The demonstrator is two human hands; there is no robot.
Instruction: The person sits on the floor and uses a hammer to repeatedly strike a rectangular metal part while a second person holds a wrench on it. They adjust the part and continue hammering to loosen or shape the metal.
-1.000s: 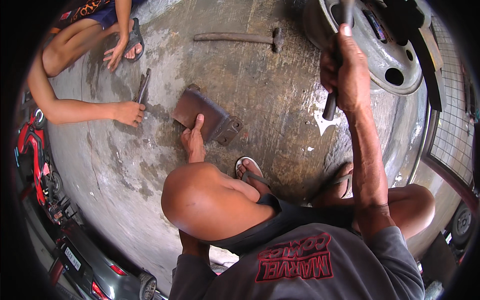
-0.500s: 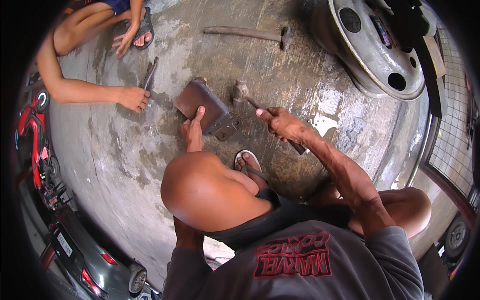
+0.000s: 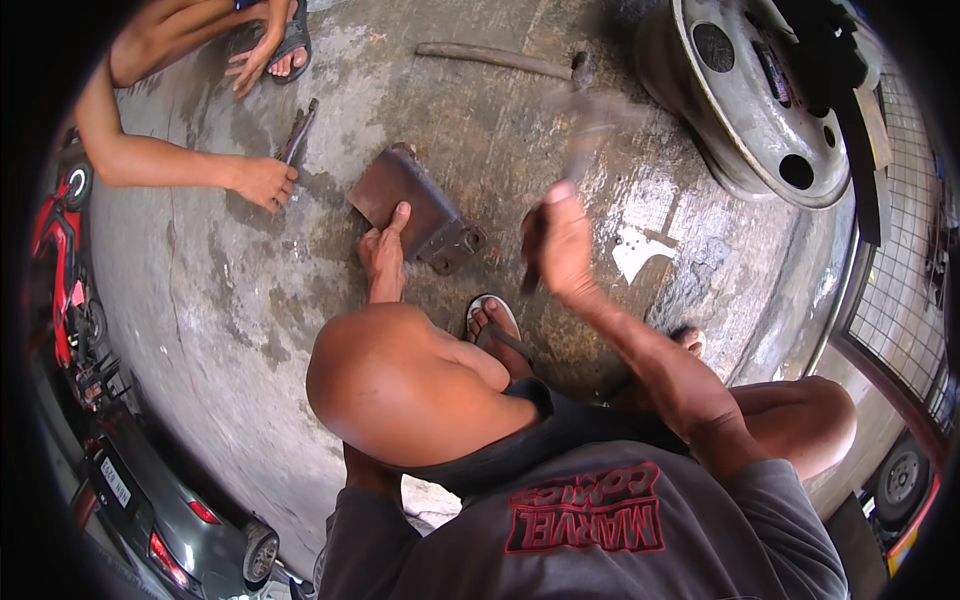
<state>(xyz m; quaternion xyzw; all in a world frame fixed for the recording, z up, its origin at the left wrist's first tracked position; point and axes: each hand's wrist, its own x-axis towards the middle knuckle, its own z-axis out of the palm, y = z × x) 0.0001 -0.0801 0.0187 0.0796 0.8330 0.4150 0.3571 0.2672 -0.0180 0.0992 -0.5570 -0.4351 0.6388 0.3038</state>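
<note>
Brown angular metal bracket (image 3: 427,203): matt
Silver round metal wheel rim (image 3: 757,122): glossy, smooth
Long brown wooden hammer handle (image 3: 493,59): matt
Grey concrete floor (image 3: 235,305): rough, partly glossy

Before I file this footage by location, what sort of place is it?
Probably a vehicle repair spot, judging by the metal wheel, the loose hammer on the concrete floor and the red motorcycle at left.

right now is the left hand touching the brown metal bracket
Touching. The head view shows the left hand at the near edge of the brown metal bracket, its thumb laid flat on the bracket's face.
</note>
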